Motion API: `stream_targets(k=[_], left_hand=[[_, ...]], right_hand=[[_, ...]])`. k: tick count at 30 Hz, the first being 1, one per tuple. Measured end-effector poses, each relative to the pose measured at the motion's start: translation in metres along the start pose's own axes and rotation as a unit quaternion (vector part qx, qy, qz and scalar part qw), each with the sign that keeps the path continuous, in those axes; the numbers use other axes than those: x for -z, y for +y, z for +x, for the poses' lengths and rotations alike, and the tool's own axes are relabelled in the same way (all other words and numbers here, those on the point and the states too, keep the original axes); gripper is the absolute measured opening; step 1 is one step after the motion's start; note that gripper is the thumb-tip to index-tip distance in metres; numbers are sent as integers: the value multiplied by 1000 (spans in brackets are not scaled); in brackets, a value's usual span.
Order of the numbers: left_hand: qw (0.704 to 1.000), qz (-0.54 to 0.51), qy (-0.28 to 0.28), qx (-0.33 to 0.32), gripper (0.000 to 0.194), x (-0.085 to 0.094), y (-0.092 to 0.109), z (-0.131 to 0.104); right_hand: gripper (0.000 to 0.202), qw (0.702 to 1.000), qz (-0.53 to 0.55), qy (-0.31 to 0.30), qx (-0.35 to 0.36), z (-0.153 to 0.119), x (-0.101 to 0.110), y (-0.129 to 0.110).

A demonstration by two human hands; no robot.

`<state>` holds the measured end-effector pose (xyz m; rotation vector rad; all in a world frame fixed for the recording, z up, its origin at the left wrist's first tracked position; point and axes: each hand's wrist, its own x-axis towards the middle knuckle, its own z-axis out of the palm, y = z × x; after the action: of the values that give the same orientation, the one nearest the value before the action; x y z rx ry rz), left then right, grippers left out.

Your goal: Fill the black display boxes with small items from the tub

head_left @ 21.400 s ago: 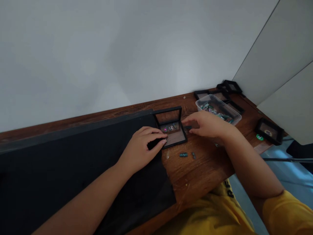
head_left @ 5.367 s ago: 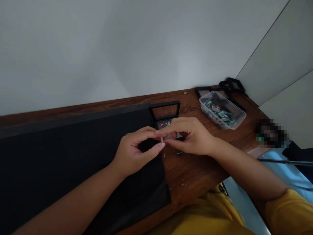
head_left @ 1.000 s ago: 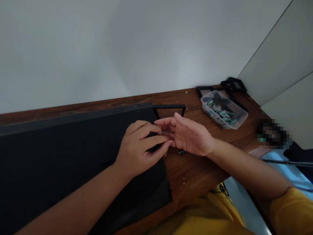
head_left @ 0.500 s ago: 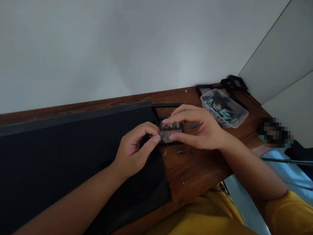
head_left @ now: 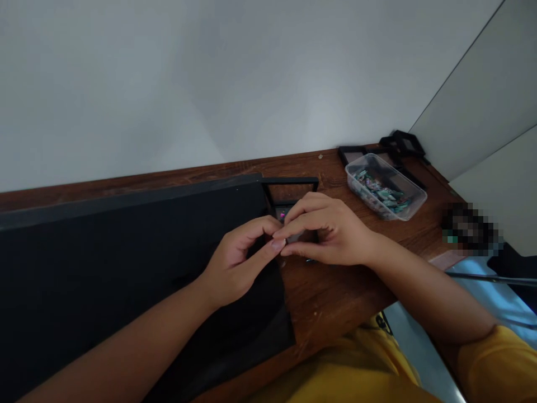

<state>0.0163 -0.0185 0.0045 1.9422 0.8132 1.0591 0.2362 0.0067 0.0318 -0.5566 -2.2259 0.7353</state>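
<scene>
My left hand (head_left: pixel 235 268) pinches with thumb and forefinger; whatever lies between the tips is too small and covered to name. Against those fingertips, my right hand (head_left: pixel 331 232) brings its own thumb and fingers together in a pinch, its content hidden too. Both hands are over a small black frame (head_left: pixel 291 181), which they largely cover. A shiny pink piece (head_left: pixel 282 215) shows inside it, just beyond the meeting fingers.
Left of the frame, a black sheet (head_left: pixel 126 257) covers much of the wooden table (head_left: pixel 323 302). A clear plastic tub (head_left: pixel 413 207) of greenish shiny pieces (head_left: pixel 384 193) stands at right. Behind it are more black frames (head_left: pixel 409 144). A pale wall (head_left: pixel 188 84) rises along the back edge.
My right hand has moved left and slightly down, closing from spread fingers to a pinch at my left fingertips. My left hand has shifted slightly right and down, still pinching.
</scene>
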Motion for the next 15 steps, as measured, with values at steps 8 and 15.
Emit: stream_targets(k=[8, 15], left_hand=[[999, -19, -1, 34, 18, 0, 0, 0], [998, 27, 58, -7, 5, 2, -5, -2]], right_hand=[[19, 999, -26, 12, 15, 1, -1, -1], [15, 999, -30, 30, -14, 0, 6, 5]])
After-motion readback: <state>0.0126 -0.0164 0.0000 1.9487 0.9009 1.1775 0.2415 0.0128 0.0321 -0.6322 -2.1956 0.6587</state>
